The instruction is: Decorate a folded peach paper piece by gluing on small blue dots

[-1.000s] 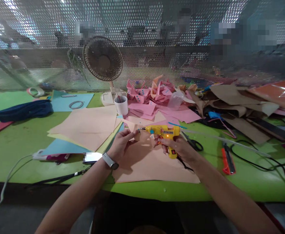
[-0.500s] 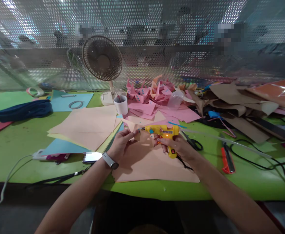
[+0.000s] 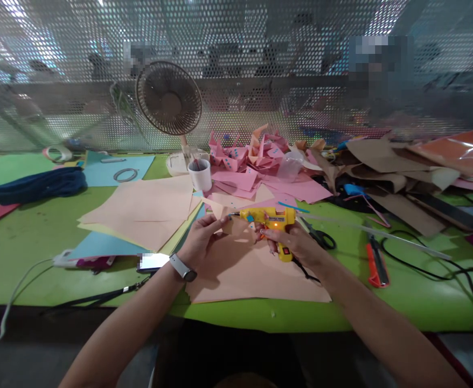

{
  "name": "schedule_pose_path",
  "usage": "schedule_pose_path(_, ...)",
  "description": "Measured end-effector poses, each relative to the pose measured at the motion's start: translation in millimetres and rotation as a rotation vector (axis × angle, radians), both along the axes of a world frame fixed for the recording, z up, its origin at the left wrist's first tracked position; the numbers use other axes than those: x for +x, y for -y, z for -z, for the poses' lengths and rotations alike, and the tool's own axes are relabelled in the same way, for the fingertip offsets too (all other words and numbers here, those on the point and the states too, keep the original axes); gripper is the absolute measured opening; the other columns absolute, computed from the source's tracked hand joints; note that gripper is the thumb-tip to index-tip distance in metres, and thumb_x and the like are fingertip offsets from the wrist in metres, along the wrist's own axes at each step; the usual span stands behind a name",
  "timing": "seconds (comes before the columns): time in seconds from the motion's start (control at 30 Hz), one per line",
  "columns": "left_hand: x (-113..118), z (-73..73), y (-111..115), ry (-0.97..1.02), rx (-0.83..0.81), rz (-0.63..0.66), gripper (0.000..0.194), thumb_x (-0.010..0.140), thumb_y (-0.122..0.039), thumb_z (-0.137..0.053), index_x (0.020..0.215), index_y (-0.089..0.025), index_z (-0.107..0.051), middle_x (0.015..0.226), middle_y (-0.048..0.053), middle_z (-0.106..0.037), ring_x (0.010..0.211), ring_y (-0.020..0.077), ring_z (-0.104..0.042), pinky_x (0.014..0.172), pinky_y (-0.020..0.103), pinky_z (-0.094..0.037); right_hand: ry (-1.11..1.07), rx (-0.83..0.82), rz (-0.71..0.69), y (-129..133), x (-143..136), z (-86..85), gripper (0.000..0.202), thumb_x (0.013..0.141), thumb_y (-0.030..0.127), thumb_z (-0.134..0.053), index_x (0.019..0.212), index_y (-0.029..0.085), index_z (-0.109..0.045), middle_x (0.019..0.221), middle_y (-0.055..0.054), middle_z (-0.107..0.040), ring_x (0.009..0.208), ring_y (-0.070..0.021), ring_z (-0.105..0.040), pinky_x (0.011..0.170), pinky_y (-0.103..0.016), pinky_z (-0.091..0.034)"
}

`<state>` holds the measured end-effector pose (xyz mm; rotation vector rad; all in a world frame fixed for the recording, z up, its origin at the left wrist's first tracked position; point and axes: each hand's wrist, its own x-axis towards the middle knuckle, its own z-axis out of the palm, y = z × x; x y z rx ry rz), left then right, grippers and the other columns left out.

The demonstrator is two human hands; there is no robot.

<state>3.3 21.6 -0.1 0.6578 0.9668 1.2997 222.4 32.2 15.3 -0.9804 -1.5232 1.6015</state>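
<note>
My right hand (image 3: 291,240) is wrapped around the handle of a yellow hot glue gun (image 3: 266,215), whose orange light is lit. A clear glue stick (image 3: 382,233) sticks out of its back end. The nozzle points left and meets the fingertips of my left hand (image 3: 202,237). Between that thumb and fingers I pinch a folded peach paper piece (image 3: 233,225), with a small blue spot at the nozzle tip. Both hands are above a stack of peach paper sheets (image 3: 256,280). Part of the folded piece is hidden behind my fingers.
Black-handled scissors (image 3: 323,238) and a red utility knife (image 3: 377,267) lie to the right, near a black cable. Behind are a white cup (image 3: 200,175), a fan (image 3: 169,102) and a heap of pink folded paper (image 3: 252,151). On the left lie paper sheets (image 3: 139,207) and a phone (image 3: 153,262).
Almost nothing differs. The glue gun has tilted or shifted very slightly, while both hands keep their places and grips.
</note>
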Motion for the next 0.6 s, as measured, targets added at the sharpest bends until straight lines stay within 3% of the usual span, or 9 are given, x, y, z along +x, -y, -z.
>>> schedule_pose_path(0.6,0.5,-1.2,0.7,-0.010,0.002,0.005,0.035,0.053,-0.030,-0.089,0.060,-0.014,-0.060,0.061,-0.003,-0.061,0.059,0.0073,-0.060,0.056,0.017,-0.050,0.027,-0.004,0.007,-0.7,-0.7,-0.7,0.029,0.076,0.040,-0.066,0.090,0.015,-0.065,0.080,-0.004,-0.067,0.047,-0.0056,-0.047,0.046,-0.021,-0.041)
